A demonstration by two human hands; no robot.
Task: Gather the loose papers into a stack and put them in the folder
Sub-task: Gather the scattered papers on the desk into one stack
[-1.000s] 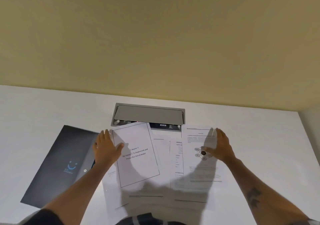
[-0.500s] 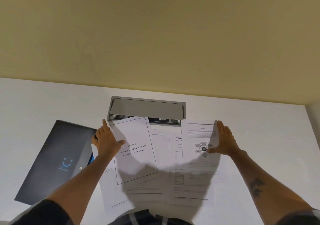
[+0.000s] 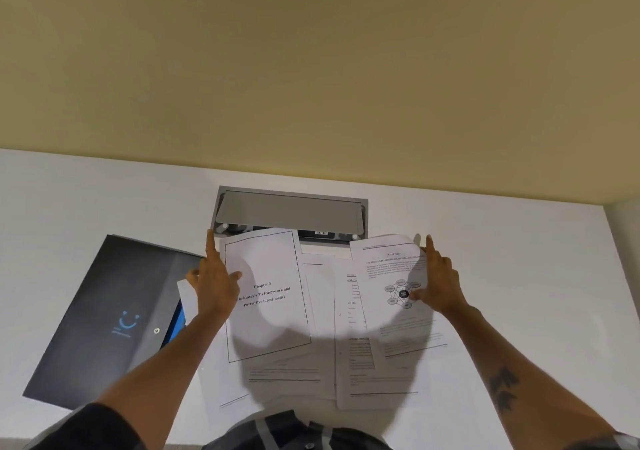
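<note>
Several white printed papers point(image 3: 320, 314) lie overlapping on the white table point(image 3: 519, 276) in front of me. My left hand point(image 3: 214, 285) is at the left edge of the "Chapter 3" sheet point(image 3: 266, 297), thumb on top and index finger stretched along the edge. My right hand point(image 3: 438, 288) holds the right edge of the diagram sheet point(image 3: 394, 276), thumb on its face; that sheet's top right corner curls up off the table. The dark grey folder point(image 3: 114, 311) with a blue smile logo lies shut to the left, its near corner under my left forearm.
A grey recessed cable box point(image 3: 291, 212) with a flap lid sits in the table just behind the papers. A beige wall point(image 3: 311, 85) rises behind the table, and a side wall point(image 3: 623, 241) bounds it on the right.
Both hands have slid outward to the outer edges of the outermost sheets. The diagram sheet has tilted and its right edge has lifted. The view has dropped a little.
</note>
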